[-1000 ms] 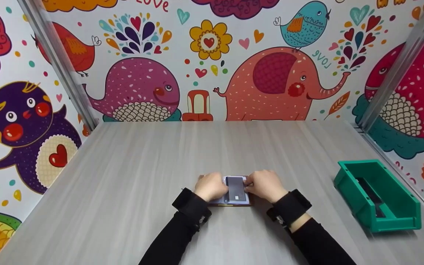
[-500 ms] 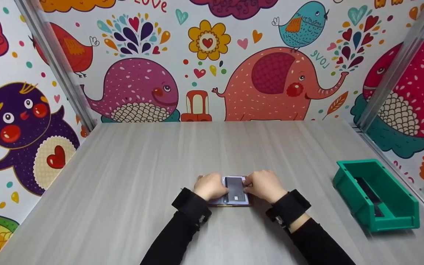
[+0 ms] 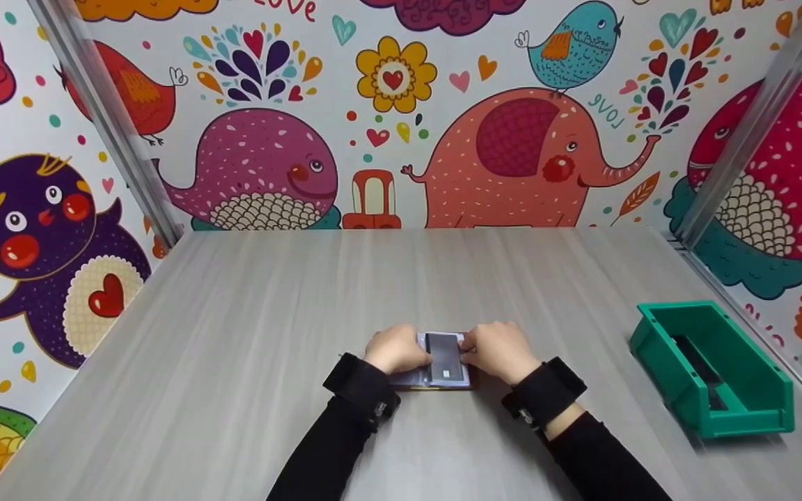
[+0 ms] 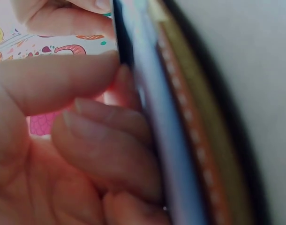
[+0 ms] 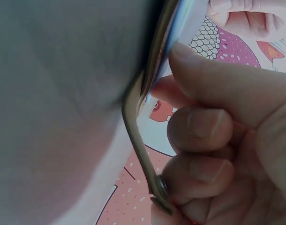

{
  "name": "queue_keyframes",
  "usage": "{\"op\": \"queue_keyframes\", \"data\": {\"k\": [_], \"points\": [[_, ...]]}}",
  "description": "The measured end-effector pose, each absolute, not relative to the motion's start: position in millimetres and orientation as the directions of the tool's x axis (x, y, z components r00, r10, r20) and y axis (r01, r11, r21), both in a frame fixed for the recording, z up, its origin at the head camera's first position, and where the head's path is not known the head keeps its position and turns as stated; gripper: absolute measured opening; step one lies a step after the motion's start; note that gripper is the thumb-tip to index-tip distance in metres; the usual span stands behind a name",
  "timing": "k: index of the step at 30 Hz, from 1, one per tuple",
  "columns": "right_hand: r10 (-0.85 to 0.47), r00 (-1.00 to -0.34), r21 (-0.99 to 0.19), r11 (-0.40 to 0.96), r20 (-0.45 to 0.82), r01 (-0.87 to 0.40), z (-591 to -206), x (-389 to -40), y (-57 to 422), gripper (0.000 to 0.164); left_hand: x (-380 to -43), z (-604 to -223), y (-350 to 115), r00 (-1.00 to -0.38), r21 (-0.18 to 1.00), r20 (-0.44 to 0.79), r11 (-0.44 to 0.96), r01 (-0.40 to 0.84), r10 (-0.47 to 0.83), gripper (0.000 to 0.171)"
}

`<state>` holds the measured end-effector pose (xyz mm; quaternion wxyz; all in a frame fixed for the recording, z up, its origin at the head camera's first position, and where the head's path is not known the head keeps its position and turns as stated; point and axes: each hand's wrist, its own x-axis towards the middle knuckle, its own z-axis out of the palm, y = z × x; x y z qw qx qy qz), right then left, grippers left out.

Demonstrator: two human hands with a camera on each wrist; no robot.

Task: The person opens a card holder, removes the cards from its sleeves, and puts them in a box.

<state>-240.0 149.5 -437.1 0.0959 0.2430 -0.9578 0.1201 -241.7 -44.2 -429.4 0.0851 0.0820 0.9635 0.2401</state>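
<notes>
An open card holder (image 3: pixel 411 380) with clear plastic pages lies on the table, a grey card (image 3: pixel 446 358) with a small chip on its right-hand page. My left hand (image 3: pixel 395 349) is at the card's left edge, thumb and index fingertip pinching it, other fingers curled against the page. At the opposite side, my right hand (image 3: pixel 504 350) pinches the page edge between thumb and index finger. The left wrist view shows the cover's orange stitched edge (image 4: pixel 190 122). A tan snap strap (image 5: pixel 139 143) sticks out beside the curled right fingers in the right wrist view.
To the right stands a green plastic bin (image 3: pixel 749 414) with a dark flat object (image 3: pixel 697 369) inside. The pale wood-grain table (image 3: pixel 269 299) meets cartoon-printed walls (image 3: pixel 387 139) at the back and sides. Black bands (image 3: pixel 546 393) circle both wrists.
My left hand has shifted slightly left, showing a little more of the left-hand page. The right hand and the card look almost unmoved.
</notes>
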Motion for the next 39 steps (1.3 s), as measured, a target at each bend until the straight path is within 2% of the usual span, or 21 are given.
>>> {"op": "queue_keyframes", "data": {"k": [9, 18, 31, 39], "points": [[-0.422, -0.878, -0.159, 0.873, 0.227, -0.461, -436.0, -238.4, 145.9, 0.007, -243.4, -428.9, -47.0, -0.968, 0.519, -0.166, 0.851, 0.077, 0.189, 0.023], [-0.419, -0.879, -0.152, 0.876, 0.225, -0.457, -436.0, -238.3, 145.7, 0.006, -244.4, -428.9, -51.6, -0.961, 0.575, -0.148, 0.811, 0.109, 0.234, 0.024], [-0.445, -0.866, -0.125, 0.869, 0.231, -0.479, -435.8, -239.7, 145.3, 0.016, -244.7, -429.2, -53.7, -0.958, 0.602, -0.153, 0.792, 0.104, 0.241, 0.025], [-0.432, -0.871, -0.148, 0.869, 0.236, -0.471, -435.0, -238.6, 145.1, 0.009, -244.0, -428.1, -51.9, -0.959, 0.585, -0.164, 0.806, 0.095, 0.232, 0.024]]}}
